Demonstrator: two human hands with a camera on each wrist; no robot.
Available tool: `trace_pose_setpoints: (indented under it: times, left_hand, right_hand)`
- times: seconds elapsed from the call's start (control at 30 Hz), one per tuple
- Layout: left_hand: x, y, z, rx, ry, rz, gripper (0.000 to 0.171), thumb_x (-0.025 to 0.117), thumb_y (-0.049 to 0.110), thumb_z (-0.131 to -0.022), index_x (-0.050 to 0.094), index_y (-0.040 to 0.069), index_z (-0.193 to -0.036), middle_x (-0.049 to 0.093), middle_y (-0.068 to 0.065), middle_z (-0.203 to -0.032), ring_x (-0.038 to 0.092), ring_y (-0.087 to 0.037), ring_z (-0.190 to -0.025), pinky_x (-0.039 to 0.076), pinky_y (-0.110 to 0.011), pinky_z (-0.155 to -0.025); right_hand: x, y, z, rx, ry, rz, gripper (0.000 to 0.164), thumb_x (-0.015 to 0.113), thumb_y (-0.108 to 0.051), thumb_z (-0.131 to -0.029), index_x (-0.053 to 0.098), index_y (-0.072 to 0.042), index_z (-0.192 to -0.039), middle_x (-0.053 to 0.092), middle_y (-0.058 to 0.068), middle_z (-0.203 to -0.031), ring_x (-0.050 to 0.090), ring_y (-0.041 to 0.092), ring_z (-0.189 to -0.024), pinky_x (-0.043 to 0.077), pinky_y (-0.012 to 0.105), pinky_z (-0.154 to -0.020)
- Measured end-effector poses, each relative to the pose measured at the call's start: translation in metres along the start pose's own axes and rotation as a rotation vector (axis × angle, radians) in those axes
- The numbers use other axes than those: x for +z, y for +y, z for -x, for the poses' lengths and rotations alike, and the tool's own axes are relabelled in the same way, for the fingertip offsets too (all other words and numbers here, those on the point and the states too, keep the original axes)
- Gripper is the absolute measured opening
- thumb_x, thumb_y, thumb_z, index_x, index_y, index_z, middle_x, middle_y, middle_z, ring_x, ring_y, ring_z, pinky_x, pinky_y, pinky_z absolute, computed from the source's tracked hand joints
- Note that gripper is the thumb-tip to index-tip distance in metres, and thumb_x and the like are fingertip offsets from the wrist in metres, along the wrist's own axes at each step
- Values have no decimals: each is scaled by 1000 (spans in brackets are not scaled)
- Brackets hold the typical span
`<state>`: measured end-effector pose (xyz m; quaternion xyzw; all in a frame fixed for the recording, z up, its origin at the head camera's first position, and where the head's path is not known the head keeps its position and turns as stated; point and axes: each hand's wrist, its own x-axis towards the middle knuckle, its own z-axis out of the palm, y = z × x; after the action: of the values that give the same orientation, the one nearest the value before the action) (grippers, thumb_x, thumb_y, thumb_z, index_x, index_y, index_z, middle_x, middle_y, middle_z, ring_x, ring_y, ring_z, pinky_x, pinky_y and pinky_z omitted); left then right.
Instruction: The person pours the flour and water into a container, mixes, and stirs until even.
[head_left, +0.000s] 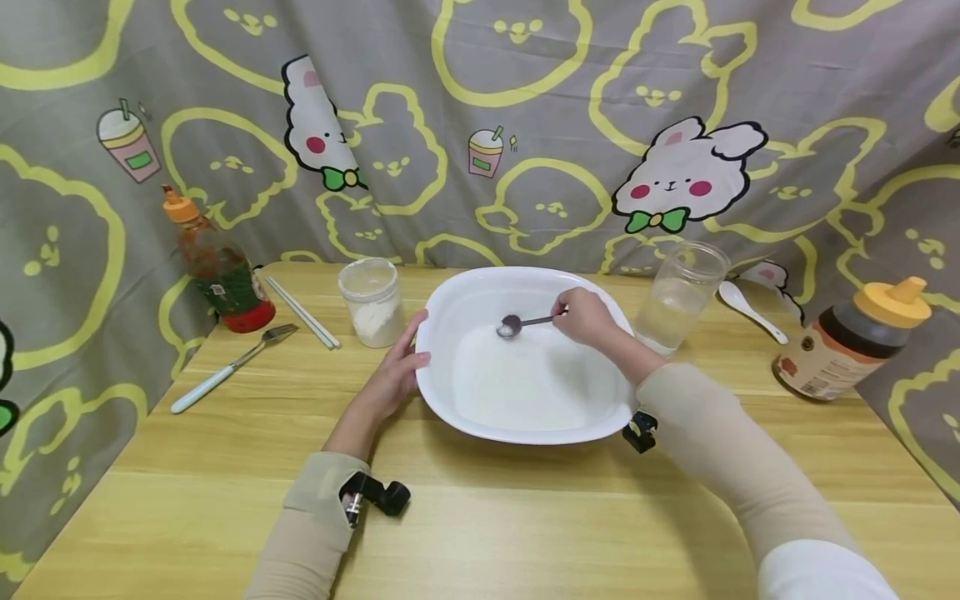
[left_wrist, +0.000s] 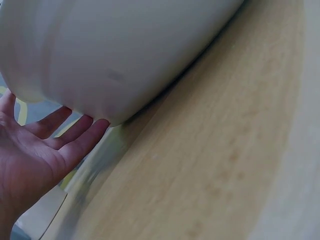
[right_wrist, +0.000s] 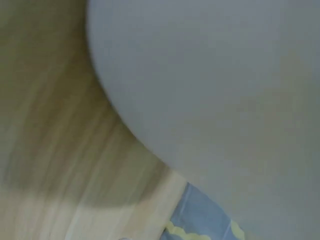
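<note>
from above, the head view looks forward and down; both wrist views face the same basin (left_wrist: 125, 60) up close.

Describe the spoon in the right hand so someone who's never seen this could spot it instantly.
On the wooden table, find the big white basin. Over its interior, the right hand pinches a dark spoon by its handle, bowl end pointing left in the head view. Its metallic look sets it apart from the white spoon lying on the table farther right.
</note>
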<state>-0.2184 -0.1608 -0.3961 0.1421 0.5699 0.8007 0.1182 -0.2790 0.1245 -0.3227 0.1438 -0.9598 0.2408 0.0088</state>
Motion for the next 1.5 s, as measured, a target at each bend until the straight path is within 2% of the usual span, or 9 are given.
trace_pose_setpoints:
  times: [0.23, 0.47, 0.67, 0.77, 0.9, 1.0, 1.2, 1.37, 1.5]
  left_hand:
    - [0, 0, 1, -1, -6, -16, 69, 46, 10, -80, 13, 22, -139, 25, -26, -130, 38, -41, -106, 47, -36, -70]
    - [0, -1, 1, 9, -11, -7, 69, 46, 10, -80, 13, 21, -139, 23, -24, -132, 44, -33, -103, 47, -36, -72]
    - [1, 0, 1, 1, -2, -5, 68, 46, 10, -80, 14, 22, -139, 23, -22, -134, 35, -40, -110, 46, -36, -74]
    - [2, 0, 1, -5, 4, -6, 68, 47, 10, -80, 15, 23, -139, 24, -21, -133, 31, -44, -111, 45, -37, -75]
    - [2, 1, 1, -12, 8, -10, 68, 47, 10, -80, 15, 24, -139, 25, -22, -132, 30, -45, -111, 45, -38, -75]
    - [1, 1, 1, -17, 14, -12, 68, 47, 11, -80, 15, 24, -139, 26, -23, -131, 32, -43, -110, 45, -38, -74]
    - [1, 2, 2, -26, 31, -10, 68, 47, 11, -80, 16, 25, -139, 28, -23, -130, 40, -37, -105, 46, -35, -72]
    - [-1, 1, 1, -21, 24, -16, 68, 47, 11, -80, 16, 24, -139, 28, -22, -130, 42, -35, -103, 46, -35, -72]
    - [-1, 1, 1, -19, 16, -16, 68, 48, 12, -80, 16, 25, -139, 27, -23, -130, 38, -40, -107, 46, -35, -72]
  right_hand:
    - [13, -6, 3, -44, -109, -128, 9, 58, -2, -74, 64, 1, -80, 58, 5, -69, 46, 15, -55, 38, 26, -51]
    - [12, -9, 12, -39, -355, -269, 12, 60, -2, -75, 65, 3, -84, 58, 3, -68, 48, 14, -57, 40, 25, -52]
    - [-2, -6, 25, -132, -538, -198, 9, 59, -1, -74, 65, -1, -81, 59, 7, -65, 45, 11, -51, 38, 24, -49]
    - [-14, 2, 33, -208, -582, -144, 10, 58, 1, -74, 65, -5, -79, 57, 3, -64, 45, 10, -51, 38, 24, -50]
    - [-31, 17, 41, -263, -553, -107, 12, 58, 3, -72, 65, -6, -76, 53, -1, -61, 42, 10, -52, 36, 24, -51]
    - [-44, 26, 46, -263, -504, -75, 12, 57, 4, -71, 64, -5, -74, 51, -2, -60, 40, 11, -53, 34, 24, -50]
    - [-60, 33, 45, -193, -314, 73, 12, 53, 4, -69, 61, -5, -70, 52, -1, -62, 43, 15, -56, 35, 26, -50]
    - [-52, 31, 36, -119, -171, 158, 11, 52, 2, -69, 61, -4, -72, 53, 5, -67, 44, 20, -60, 36, 30, -52]
    - [-35, 28, 26, -88, -75, 145, 10, 52, 0, -67, 60, -4, -71, 55, 8, -70, 46, 23, -60, 37, 31, -52]
